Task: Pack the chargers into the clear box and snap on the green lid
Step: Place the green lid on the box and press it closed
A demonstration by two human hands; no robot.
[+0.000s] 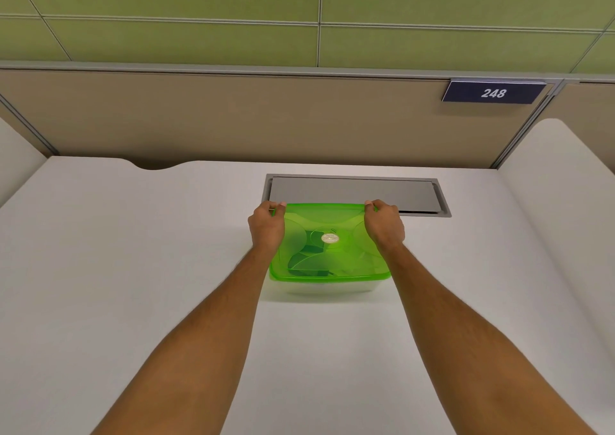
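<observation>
A translucent green lid (pixel 329 255) lies on top of the clear box (pixel 327 286) in the middle of the white desk. Dark chargers (pixel 307 258) show through the lid, inside the box. My left hand (pixel 268 226) grips the lid's far left corner, fingers curled over the edge. At the far right corner my right hand (pixel 384 223) holds the lid the same way. A small round sticker (pixel 329 238) marks the lid's centre.
A grey cable hatch (pixel 356 190) is set into the desk (pixel 133 251) just behind the box. A tan partition with a sign reading 248 (pixel 493 92) closes the back. White side panels stand at left and right.
</observation>
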